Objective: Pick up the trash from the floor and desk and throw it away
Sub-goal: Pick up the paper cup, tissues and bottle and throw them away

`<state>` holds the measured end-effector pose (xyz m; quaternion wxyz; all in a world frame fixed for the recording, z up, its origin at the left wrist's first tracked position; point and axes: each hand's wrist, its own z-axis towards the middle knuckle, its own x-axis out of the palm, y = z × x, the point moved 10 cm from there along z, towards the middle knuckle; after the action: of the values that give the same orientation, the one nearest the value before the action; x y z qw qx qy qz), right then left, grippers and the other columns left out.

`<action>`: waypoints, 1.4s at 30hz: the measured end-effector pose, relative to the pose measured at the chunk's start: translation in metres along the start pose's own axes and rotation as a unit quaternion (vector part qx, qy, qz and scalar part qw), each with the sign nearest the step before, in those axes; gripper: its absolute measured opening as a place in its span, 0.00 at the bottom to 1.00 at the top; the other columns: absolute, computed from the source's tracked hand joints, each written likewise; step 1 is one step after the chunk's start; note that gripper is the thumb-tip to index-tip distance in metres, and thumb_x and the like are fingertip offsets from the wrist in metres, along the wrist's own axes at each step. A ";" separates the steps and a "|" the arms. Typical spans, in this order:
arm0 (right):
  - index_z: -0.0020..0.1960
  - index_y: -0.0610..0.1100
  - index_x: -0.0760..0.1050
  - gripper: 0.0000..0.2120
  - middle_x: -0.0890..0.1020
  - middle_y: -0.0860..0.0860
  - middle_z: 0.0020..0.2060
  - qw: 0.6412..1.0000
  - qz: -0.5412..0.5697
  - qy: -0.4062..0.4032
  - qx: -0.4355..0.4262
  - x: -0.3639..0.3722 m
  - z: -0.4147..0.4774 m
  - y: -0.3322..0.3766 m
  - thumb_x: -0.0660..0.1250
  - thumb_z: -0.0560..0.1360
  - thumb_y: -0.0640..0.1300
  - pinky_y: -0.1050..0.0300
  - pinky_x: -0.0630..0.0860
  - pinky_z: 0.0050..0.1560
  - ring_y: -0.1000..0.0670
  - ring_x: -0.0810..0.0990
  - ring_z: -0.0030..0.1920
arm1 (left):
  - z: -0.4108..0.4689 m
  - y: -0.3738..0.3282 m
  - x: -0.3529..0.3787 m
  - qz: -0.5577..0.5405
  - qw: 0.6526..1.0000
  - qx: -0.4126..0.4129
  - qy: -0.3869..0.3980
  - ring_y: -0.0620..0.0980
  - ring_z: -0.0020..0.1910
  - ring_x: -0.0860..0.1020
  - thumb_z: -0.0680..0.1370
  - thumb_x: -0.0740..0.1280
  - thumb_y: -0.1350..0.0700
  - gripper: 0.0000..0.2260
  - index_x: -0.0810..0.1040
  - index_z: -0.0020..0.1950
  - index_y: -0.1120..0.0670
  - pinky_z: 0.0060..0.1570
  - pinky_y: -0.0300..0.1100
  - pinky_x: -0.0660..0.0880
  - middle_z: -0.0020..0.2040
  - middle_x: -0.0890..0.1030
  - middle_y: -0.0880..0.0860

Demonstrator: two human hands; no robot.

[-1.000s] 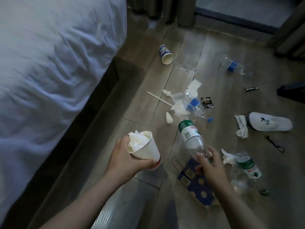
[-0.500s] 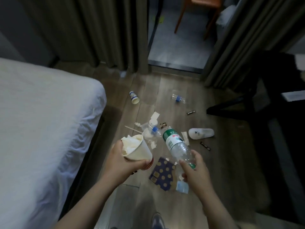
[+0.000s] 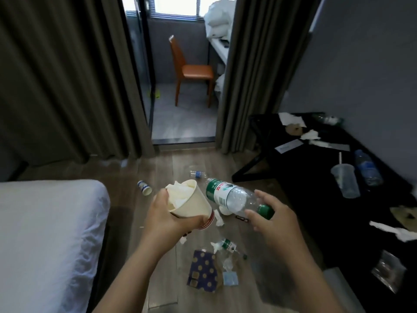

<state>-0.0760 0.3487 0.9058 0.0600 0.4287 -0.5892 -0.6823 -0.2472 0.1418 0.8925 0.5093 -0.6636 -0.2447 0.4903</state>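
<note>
The person's left hand wraps around a paper cup stuffed with tissue, and just to its right the right hand pinches a green-labelled bottle at its capped neck, both held above the floor. Little looks done. A small cup, a crushed bottle and a dotted box litter the floor, the desk at right bears a plastic cup and tissues, and no bin shows.

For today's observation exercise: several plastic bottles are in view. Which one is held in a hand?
The green-labelled bottle, gripped near its cap by the right hand; the others lie on the floor or the desk.
</note>
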 end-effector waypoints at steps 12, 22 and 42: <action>0.66 0.57 0.73 0.27 0.77 0.59 0.60 0.978 -0.024 -0.189 0.086 -0.102 -0.188 -0.012 0.75 0.69 0.47 0.54 0.76 0.61 0.58 0.76 0.58 | -0.090 -0.077 0.054 -0.039 0.964 0.135 0.226 0.53 0.48 0.78 0.49 0.78 0.41 0.32 0.69 0.48 0.41 0.37 0.50 0.81 0.53 0.72 0.46; 0.63 0.57 0.76 0.24 0.79 0.61 0.57 0.888 -0.068 -0.419 0.179 -0.237 -0.423 -0.056 0.75 0.69 0.44 0.55 0.75 0.59 0.60 0.77 0.57 | -0.271 -0.174 0.171 -0.062 0.869 0.261 0.416 0.43 0.46 0.76 0.47 0.76 0.38 0.32 0.69 0.45 0.44 0.33 0.35 0.74 0.49 0.75 0.46; 0.64 0.52 0.76 0.24 0.79 0.58 0.57 0.586 -0.100 -0.701 0.395 -0.319 -1.037 -0.143 0.74 0.69 0.42 0.74 0.66 0.52 0.61 0.76 0.56 | -0.915 -0.244 0.274 -0.115 0.563 0.404 0.712 0.40 0.46 0.75 0.46 0.76 0.37 0.33 0.70 0.46 0.44 0.35 0.35 0.70 0.49 0.75 0.43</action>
<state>0.8635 -0.2013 1.0118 -0.6151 -0.1444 -0.6135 -0.4737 0.7282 0.0572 1.0064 0.7850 -0.4888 0.3468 -0.1566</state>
